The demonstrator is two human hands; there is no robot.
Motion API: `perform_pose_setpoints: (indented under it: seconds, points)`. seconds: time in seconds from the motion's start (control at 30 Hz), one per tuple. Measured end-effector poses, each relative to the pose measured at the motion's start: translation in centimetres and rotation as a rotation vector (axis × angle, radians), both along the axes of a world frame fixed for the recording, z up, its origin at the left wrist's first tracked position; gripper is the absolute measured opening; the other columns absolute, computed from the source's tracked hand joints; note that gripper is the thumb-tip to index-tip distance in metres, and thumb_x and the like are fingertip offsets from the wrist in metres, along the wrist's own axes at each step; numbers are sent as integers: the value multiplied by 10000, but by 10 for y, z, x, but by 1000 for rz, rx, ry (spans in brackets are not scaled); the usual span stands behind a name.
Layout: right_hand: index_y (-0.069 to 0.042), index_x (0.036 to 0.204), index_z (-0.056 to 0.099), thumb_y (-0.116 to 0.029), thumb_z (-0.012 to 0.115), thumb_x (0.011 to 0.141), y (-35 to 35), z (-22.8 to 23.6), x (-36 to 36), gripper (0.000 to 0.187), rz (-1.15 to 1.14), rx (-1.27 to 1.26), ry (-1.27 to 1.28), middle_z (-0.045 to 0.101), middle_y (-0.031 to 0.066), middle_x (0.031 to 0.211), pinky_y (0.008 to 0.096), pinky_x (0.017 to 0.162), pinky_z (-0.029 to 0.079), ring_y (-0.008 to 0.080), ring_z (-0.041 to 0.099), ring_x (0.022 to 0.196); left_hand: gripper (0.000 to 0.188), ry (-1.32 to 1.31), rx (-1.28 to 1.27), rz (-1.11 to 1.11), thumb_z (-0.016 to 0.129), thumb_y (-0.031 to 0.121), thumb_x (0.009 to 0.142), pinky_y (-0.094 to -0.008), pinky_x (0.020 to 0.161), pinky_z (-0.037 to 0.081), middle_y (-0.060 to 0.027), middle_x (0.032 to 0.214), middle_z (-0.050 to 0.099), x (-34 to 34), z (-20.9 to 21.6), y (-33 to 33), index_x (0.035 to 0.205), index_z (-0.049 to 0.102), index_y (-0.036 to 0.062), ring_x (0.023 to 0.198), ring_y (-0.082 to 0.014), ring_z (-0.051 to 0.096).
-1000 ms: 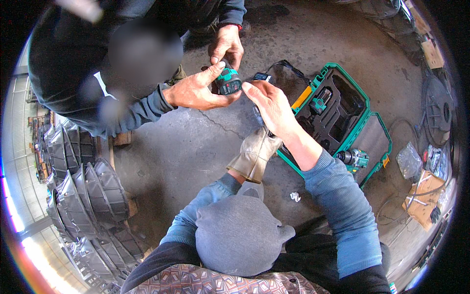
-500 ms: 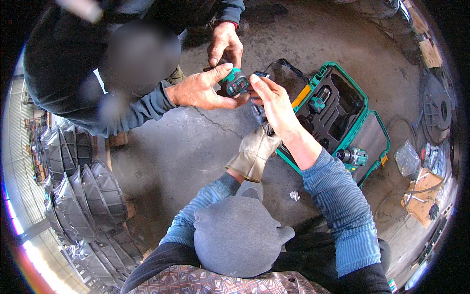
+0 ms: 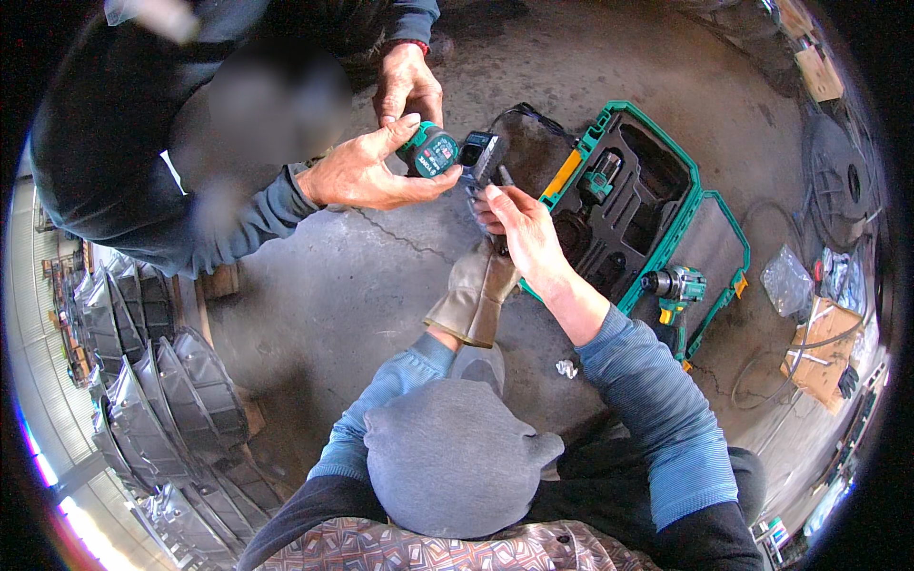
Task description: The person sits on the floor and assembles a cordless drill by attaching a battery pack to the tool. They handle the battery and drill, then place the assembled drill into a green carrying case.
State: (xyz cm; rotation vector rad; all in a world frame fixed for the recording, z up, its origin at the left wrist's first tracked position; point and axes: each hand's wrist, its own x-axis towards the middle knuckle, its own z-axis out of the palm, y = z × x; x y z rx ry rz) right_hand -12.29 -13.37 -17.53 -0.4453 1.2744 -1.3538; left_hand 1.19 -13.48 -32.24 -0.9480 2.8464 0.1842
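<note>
My left hand (image 3: 476,290) wears a glove with a pale tan cuff, and its fingers are mostly hidden behind my right hand. Bare and bent at the fingers, my right hand (image 3: 519,224) is closed beside the glove on something small and grey that I cannot make out. Just beyond lies a black charger (image 3: 479,152) with a cord. Across from me, a co-worker's hand (image 3: 367,171) holds a green and black power-tool battery (image 3: 433,152). Their other hand (image 3: 407,84) is behind it.
At the right lies an open green tool case (image 3: 657,276) with a black moulded insert and a small green tool (image 3: 602,176). A green drill (image 3: 674,283) rests on its lid. Stacked metal parts (image 3: 181,390) stand left; cardboard (image 3: 824,347) and a plastic bag (image 3: 785,281) lie far right.
My right hand has drawn back from the battery toward my gloved left hand. The co-worker's hands, with the battery, are farther left, and the charger shows more plainly.
</note>
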Motion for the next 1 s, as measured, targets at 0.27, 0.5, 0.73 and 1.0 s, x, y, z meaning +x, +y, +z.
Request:
perform_pose_setpoints:
  seconds: [0.27, 0.5, 0.73, 1.0]
  points:
    - [15, 1093, 684, -382, 635, 1037, 4, -3, -4, 404, 22, -21, 15, 696, 46, 967, 285, 809, 505, 122, 620, 869, 377, -487, -832, -321, 569, 297, 972, -422, 858, 540, -191, 1143, 685, -5, -13, 0, 1247, 578, 39, 1006, -310, 683]
    - [8, 1088, 677, -357, 643, 1033, 8, -7, -10, 371, 17, -2, 10, 694, 40, 961, 277, 791, 505, 113, 622, 861, 256, -449, -1010, -353, 407, 146, 1058, -272, 852, 475, -29, 1037, 658, -12, 0, -2, 1213, 604, 97, 979, -115, 612]
    - [15, 1081, 679, -335, 650, 1027, 5, -2, -3, 355, 3, -16, -5, 689, 33, 933, 270, 775, 503, 111, 622, 851, 277, 302, 106, 164, 524, 271, 1010, -410, 717, 534, -154, 1048, 686, -1, 23, 5, 1214, 604, 101, 927, -270, 694]
    - [37, 1148, 663, -333, 674, 1015, 1, 2, -5, 394, 51, 4, 23, 697, 59, 983, 284, 843, 518, 128, 635, 902, 339, 57, 323, 208, 554, 326, 996, -397, 867, 541, -141, 1202, 675, -12, 74, -1, 1279, 601, 146, 1050, -317, 669]
